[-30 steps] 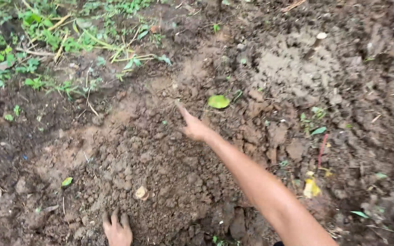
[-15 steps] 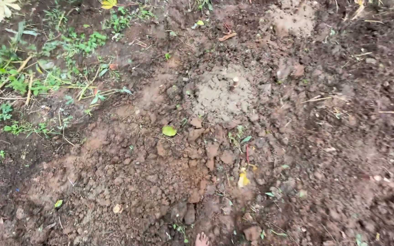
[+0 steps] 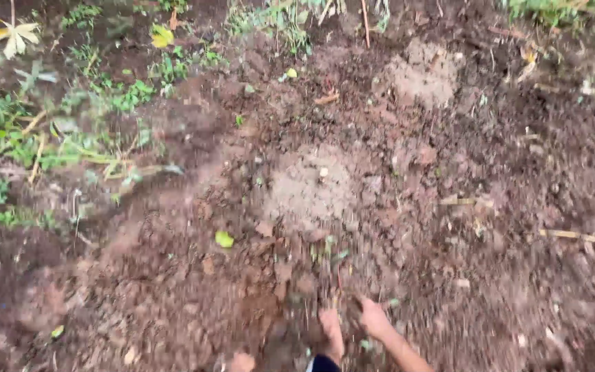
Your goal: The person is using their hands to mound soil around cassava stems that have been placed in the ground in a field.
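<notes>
Both hands have come back into view at the bottom edge. Right hand (image 3: 373, 318) and left hand (image 3: 330, 329) press into clumped soil (image 3: 311, 282); blur hides their grip.

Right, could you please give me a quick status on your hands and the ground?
Right hand low on the loose brown soil, blurred, grip unclear. Left hand barely in view at the bottom edge. Green leaf on the clods, weeds to the left.

Bare right hand (image 3: 373, 318) and forearm, no sleeve, glove or jewellery visible.
</notes>
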